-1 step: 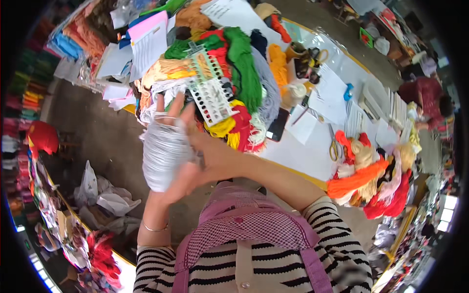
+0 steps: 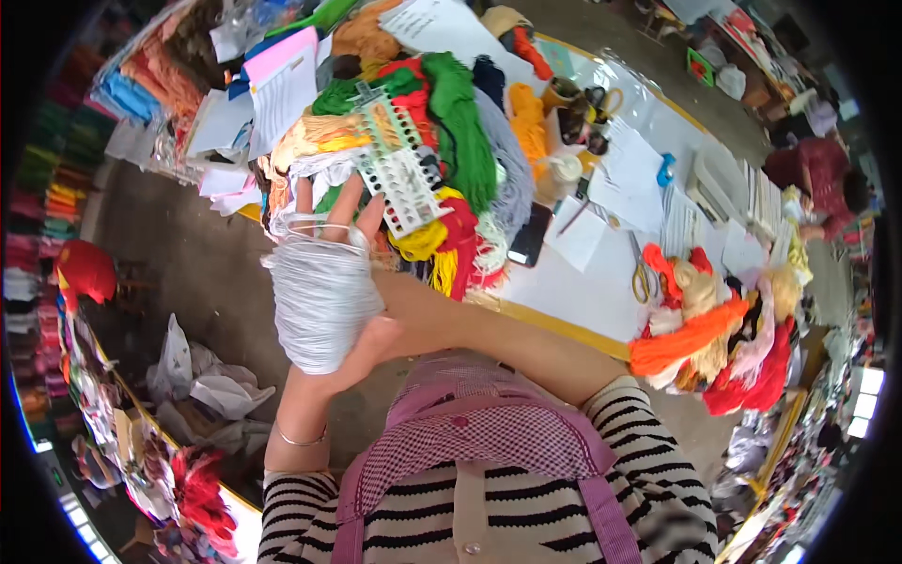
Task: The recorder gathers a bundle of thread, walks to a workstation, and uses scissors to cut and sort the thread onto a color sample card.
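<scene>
A thick winding of white yarn (image 2: 324, 296) wraps round my left hand (image 2: 349, 209), whose fingers stick out above it, spread apart. A loose loop of the yarn lies across those fingers. My right hand (image 2: 406, 305) reaches in from the right, close against the side of the winding; its fingers are hidden behind the yarn and the left hand. Just beyond the fingertips, a white card with rows of holes (image 2: 404, 174) lies on a heap of coloured yarn skeins (image 2: 462, 132) in green, red, yellow and lilac.
The white table (image 2: 573, 310) has a yellow edge. On it are a black phone (image 2: 531, 235), scissors (image 2: 642, 282), paper sheets (image 2: 628, 183) and a second pile of skeins (image 2: 695, 352). Crumpled white plastic bags (image 2: 221, 385) lie on the floor at left. Another person (image 2: 813, 183) is at the far right.
The blur over the white yarn and my hands has cleared. My right hand has shifted slightly beside the winding, and the yarn stays round my left hand.
</scene>
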`<state>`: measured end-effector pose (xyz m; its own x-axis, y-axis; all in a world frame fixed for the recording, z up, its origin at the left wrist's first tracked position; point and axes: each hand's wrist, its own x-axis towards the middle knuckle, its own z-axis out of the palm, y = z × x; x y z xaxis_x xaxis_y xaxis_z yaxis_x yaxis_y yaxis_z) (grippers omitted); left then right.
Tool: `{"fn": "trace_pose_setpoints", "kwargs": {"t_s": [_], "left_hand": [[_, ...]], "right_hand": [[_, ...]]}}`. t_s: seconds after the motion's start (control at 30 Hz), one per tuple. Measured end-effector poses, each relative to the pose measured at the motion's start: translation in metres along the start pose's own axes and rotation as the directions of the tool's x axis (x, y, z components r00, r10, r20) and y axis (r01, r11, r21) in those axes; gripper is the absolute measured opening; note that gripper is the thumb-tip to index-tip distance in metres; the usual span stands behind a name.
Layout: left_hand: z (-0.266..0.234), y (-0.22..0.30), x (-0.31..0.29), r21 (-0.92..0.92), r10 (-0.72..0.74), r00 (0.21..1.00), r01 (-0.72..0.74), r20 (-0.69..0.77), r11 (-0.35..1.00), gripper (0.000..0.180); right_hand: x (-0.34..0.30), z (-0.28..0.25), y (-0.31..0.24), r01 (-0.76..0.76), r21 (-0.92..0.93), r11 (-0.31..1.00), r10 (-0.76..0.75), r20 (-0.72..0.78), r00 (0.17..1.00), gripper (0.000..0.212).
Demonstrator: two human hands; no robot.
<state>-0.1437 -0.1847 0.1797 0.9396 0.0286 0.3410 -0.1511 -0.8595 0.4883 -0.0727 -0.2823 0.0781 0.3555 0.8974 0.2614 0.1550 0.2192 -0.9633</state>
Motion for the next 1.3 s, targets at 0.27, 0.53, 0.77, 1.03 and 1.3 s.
{"fn": "trace_pose_setpoints", "kwargs": {"t_s": [0.27, 0.53, 0.77, 1.03, 1.3], "left_hand": [[0.037, -0.041, -0.111, -0.686, -0.420, 0.736, 0.664, 0.531, 0.298, 0.068], [0.118, 0.084, -0.070, -0.636, -0.082, 0.950, 0.263, 0.300, 0.725, 0.028], [0.110, 0.158, -0.023, -0.573, 0.484, 0.316, 0.556, 0.816, 0.602, 0.057], [0.091, 0.193, -0.007, -0.911, 0.265, 0.876, 0.359, 0.404, 0.204, 0.079], [0.091, 0.109, 0.020, -0.371, 0.266, 0.814, -0.067, 0.516, 0.926, 0.071]], "right_hand": [[-0.140, -0.044, -0.103, -0.267, 0.404, 0.875, 0.292, -0.001, 0.956, 0.041], [-0.194, -0.041, -0.145, -0.500, -0.091, 0.861, 0.507, 0.082, 0.858, 0.029], [-0.262, -0.097, -0.134, -0.499, 0.213, 0.840, 0.442, 0.263, 0.857, 0.042], [-0.259, -0.036, -0.039, -0.270, 0.816, 0.512, 0.195, 0.196, 0.961, 0.058], [-0.204, -0.070, -0.052, -0.172, -0.655, 0.736, -0.201, -0.454, 0.868, 0.058]]}}
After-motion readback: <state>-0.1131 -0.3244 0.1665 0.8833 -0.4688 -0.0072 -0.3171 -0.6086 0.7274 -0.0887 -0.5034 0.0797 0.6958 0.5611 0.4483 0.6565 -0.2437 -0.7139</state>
